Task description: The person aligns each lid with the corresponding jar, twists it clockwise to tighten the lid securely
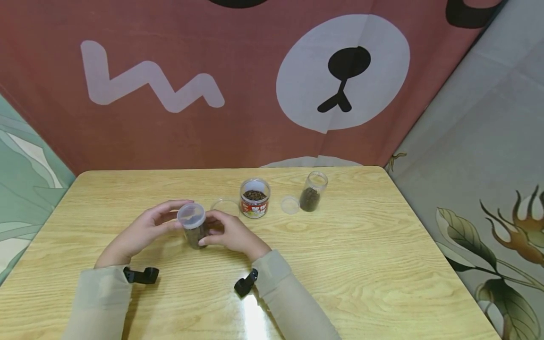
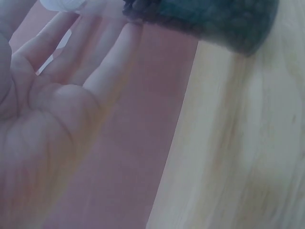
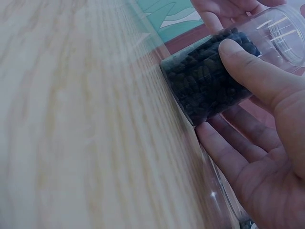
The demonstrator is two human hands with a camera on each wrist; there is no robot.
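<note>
A clear plastic jar [image 1: 195,236] with a translucent lid [image 1: 191,216] on top stands slightly tilted over the left part of the table. Dark, bean-like pieces [image 3: 205,78] fill its lower part. My right hand [image 1: 229,231] grips the jar's body, thumb on the near side and fingers around the other. From the left, my left hand [image 1: 155,224] holds the lid between thumb and fingers. The left wrist view shows the left fingers [image 2: 112,64] extended beside the jar, with the lid only partly in frame.
Behind the hands, an uncovered jar with a red label [image 1: 254,208] holds brown bits. A clear round lid [image 1: 225,206] lies left of it, partly hidden. To the right are a small clear lid [image 1: 290,205] and an uncovered jar of dark pieces [image 1: 310,198]. Fabric hangs behind the table [image 1: 361,264].
</note>
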